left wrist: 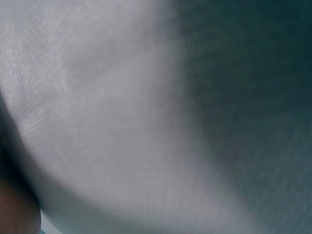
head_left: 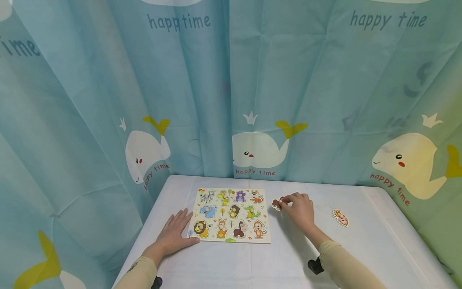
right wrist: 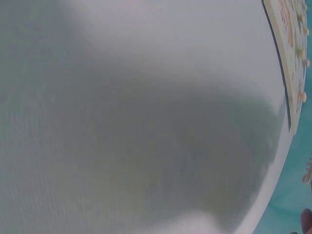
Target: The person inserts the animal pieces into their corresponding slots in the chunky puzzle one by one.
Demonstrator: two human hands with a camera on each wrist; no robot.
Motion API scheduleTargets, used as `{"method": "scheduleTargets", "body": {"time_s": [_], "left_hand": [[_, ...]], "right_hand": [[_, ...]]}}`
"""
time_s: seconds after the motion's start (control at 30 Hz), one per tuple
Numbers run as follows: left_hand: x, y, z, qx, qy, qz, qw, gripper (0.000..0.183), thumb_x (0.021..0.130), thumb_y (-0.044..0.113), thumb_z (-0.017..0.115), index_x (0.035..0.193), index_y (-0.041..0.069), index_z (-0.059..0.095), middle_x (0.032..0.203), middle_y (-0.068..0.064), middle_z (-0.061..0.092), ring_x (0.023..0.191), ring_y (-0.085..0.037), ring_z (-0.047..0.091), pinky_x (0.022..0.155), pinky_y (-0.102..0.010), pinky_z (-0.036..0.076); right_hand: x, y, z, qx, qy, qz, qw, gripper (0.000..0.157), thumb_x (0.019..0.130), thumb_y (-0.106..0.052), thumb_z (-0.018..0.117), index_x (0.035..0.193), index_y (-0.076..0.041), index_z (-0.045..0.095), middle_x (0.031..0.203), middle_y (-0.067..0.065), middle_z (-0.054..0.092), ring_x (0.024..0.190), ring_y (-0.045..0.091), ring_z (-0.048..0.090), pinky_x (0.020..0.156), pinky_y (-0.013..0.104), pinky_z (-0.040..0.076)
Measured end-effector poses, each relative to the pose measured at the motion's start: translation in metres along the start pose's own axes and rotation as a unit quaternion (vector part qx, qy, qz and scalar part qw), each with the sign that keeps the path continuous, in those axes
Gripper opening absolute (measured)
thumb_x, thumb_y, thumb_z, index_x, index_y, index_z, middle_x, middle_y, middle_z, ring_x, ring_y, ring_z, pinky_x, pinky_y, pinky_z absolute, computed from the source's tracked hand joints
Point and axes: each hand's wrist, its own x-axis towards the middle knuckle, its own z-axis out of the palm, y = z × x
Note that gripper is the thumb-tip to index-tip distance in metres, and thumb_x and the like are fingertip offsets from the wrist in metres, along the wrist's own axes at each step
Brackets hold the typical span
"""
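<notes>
My right hand pinches a brown animal puzzle piece just right of the puzzle board. Part of that piece is hidden behind the fingers. Printed animals fill the board in rows, among them a zebra, a lion and a crocodile. Along the board's left edge lies my left hand, fingers stretched out and thumb at the near left corner. At the right edge of the right wrist view, small knobs stand up from the board.
An orange-brown animal piece lies on the white tablecloth to the right of my right hand. Behind the table and at its sides hangs a blue curtain with whales on it. The left wrist view is mostly blurred cloth.
</notes>
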Motion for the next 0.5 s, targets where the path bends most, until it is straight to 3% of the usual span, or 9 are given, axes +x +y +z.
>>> {"method": "scheduleTargets", "body": {"time_s": [0.5], "left_hand": [[0.000,-0.001,0.000,-0.001,0.000,0.001,1.0000,0.109,0.079,0.071,0.072,0.160,0.009,0.034,0.167,-0.017,0.025,0.155,-0.037,0.017,0.126,-0.056,0.008]], "right_hand": [[-0.014,-0.020,0.013,0.003,-0.025,-0.021,0.999,0.010,0.087,-0.026,0.081,0.083,-0.017,0.078,0.093,0.001,0.068,0.102,0.029,0.055,0.084,0.050,0.044]]}}
